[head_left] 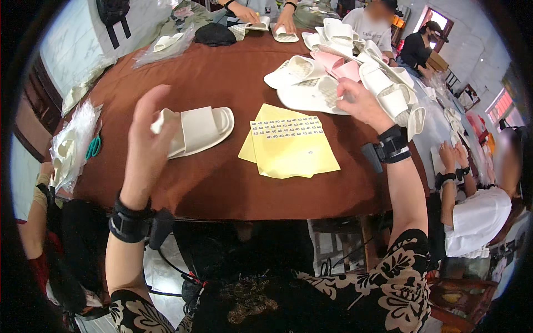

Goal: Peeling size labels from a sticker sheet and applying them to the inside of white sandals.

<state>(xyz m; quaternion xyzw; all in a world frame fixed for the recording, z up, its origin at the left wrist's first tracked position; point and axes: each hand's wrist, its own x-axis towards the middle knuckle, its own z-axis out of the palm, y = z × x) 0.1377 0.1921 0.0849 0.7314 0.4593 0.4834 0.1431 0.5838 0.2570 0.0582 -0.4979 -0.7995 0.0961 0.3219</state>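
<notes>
My left hand [147, 133] is raised at the heel end of a white slide sandal [199, 130], its fingers stretched and apart and partly covering the heel. Whether the thumb touches the sandal, I cannot tell. My right hand [363, 102] has its thumb and fingers bent together in a pinch at the end of another white slide sandal [305, 95]. What sits between those fingertips is too small to make out. Between my hands lie yellow sticker sheets [294, 155], the top one carrying rows of small printed labels.
A heap of white slide sandals [383, 83], with pink ones [336, 65] among them, rises at the right of the brown tabletop [211, 191]. Bagged sandals [66, 150] and green scissors [93, 147] lie left. Across the table, a co-worker's hands [285, 22] handle sandals; others work at right.
</notes>
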